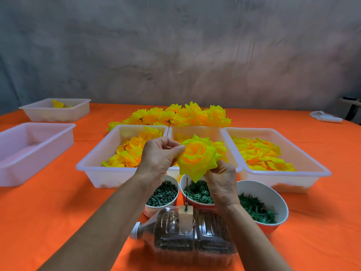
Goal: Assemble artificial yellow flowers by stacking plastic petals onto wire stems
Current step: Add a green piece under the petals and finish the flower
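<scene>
Yellow flower (197, 156) pinched between both hands, left hand (159, 155) and right hand (222, 179).

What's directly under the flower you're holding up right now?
Under the flower a thin wire stem runs down into a small block on the plastic bottle. Behind it sits the cup of green rings. The stem's top is covered by petals.

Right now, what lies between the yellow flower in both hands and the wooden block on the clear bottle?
Head view: only a thin dark wire, upright from block toward flower.
</scene>
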